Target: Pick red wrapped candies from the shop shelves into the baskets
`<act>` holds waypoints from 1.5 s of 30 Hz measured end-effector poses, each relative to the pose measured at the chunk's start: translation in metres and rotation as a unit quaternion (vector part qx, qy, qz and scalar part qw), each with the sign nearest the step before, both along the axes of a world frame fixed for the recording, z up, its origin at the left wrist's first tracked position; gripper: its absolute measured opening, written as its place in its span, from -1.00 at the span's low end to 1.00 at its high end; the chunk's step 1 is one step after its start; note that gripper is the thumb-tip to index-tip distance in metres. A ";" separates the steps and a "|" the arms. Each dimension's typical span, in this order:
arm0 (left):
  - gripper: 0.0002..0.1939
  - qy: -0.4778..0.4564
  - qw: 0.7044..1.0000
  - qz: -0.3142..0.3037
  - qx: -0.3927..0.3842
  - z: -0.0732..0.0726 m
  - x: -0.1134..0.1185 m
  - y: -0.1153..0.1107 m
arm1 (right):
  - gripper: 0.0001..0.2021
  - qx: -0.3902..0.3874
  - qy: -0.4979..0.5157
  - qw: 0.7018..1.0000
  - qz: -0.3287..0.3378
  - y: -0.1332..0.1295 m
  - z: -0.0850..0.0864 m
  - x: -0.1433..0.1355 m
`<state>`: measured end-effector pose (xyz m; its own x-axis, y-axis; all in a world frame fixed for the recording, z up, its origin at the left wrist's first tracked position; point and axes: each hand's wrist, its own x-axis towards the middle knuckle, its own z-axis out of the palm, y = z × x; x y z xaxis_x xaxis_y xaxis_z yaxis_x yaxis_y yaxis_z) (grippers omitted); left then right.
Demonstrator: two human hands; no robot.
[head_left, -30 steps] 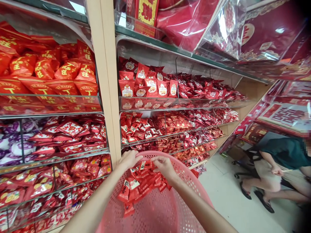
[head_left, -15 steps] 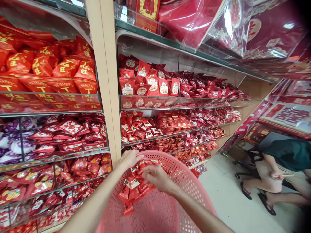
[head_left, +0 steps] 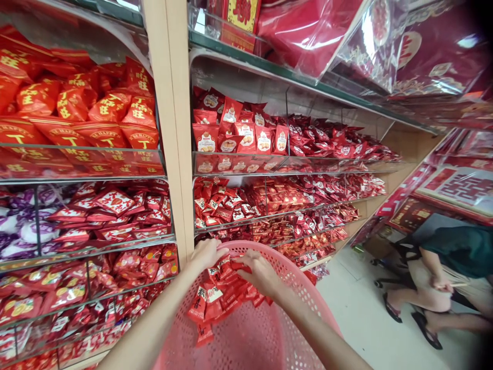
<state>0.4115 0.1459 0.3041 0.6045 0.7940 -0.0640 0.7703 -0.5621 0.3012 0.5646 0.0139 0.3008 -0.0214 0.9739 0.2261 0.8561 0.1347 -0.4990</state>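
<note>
A pink perforated plastic basket point(head_left: 304, 298) stands below me, against the shelves. My left hand point(head_left: 207, 256) is closed over its far left rim. Inside the basket, small red candy packets point(head_left: 215, 298) with black lettering and white patches lie in a heap on the far side. My right hand point(head_left: 259, 271) reaches over this heap with its fingers curled round a red packet near the far rim. How many packets it holds is hidden by the fingers.
Shelves with clear fronts hold red packets point(head_left: 111, 108) at left and more red packets point(head_left: 244, 139) beyond the basket. A wooden post point(head_left: 175, 128) divides them. At right a seated person point(head_left: 454, 257) is on a wheeled chair; tiled floor point(head_left: 354, 308) lies between.
My right hand has moved slightly up and to the right, its fingers now curled onto the packets. More packets show beneath it. My left hand stays on the rim.
</note>
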 end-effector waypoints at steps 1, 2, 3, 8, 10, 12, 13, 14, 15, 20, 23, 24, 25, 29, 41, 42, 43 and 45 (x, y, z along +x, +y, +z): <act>-0.56 -0.001 1.000 0.001 0.002 0.000 0.000 0.000 | -0.76 0.000 -0.004 1.000 0.005 0.000 0.003 -0.002; -0.56 0.000 1.000 0.003 0.002 0.000 0.000 0.000 | -0.77 0.006 -0.002 1.000 0.008 0.000 0.008 -0.003; -0.57 0.000 1.000 0.004 0.003 0.000 0.000 0.000 | -0.78 0.015 0.003 1.000 0.013 0.001 0.015 -0.003; -0.58 0.011 1.000 -0.003 0.005 0.003 -0.001 -0.002 | -0.77 0.098 -0.013 0.995 0.019 0.028 0.073 0.000; -0.56 0.016 1.000 -0.008 0.015 0.003 0.000 -0.001 | -0.80 0.138 -0.051 0.989 0.002 0.053 0.094 0.003; -0.54 0.013 0.999 -0.014 0.027 0.002 0.000 0.000 | -0.84 0.166 -0.100 0.981 -0.033 0.083 0.109 0.007; -0.54 0.011 0.999 -0.016 0.029 0.001 -0.001 0.000 | -0.83 0.164 -0.126 0.977 -0.054 0.099 0.114 0.009; -0.54 0.009 0.999 -0.017 0.028 0.000 -0.001 0.001 | -0.78 0.150 -0.150 0.975 -0.071 0.115 0.118 0.011; -0.54 0.008 0.999 -0.018 0.026 0.000 -0.001 0.001 | -0.73 0.130 -0.169 0.973 -0.083 0.129 0.120 0.012; -0.55 0.013 0.999 -0.018 0.023 -0.003 -0.002 0.003 | -0.67 0.061 -0.202 0.973 -0.098 0.176 0.120 0.013; -0.58 0.008 1.000 -0.006 0.013 -0.005 -0.001 0.004 | -0.69 0.043 -0.204 0.973 -0.100 0.186 0.115 0.012; -0.58 0.004 1.000 -0.004 0.009 -0.006 -0.001 0.005 | -0.69 0.044 -0.203 0.973 -0.099 0.187 0.114 0.013; -0.58 0.000 1.000 -0.003 0.008 -0.007 -0.001 0.005 | -0.71 0.048 -0.201 0.974 -0.096 0.187 0.113 0.013; -0.54 0.001 1.000 -0.006 0.019 -0.006 -0.001 0.005 | -0.73 0.088 -0.178 0.976 -0.084 0.178 0.115 0.017; -0.51 0.019 0.999 -0.031 0.031 -0.002 0.001 0.005 | -0.70 0.097 0.508 0.856 -0.015 0.036 0.072 0.000; -0.52 0.015 0.999 -0.027 0.027 -0.002 0.001 0.005 | -0.67 0.056 0.544 0.836 -0.038 0.026 0.062 0.000; -0.52 0.012 0.999 -0.021 0.022 -0.003 0.001 0.005 | -0.65 0.021 0.570 0.819 -0.060 0.018 0.052 0.000; -0.53 0.007 1.000 -0.015 0.016 -0.004 0.001 0.006 | -0.62 -0.020 0.600 0.793 -0.102 0.008 0.034 0.004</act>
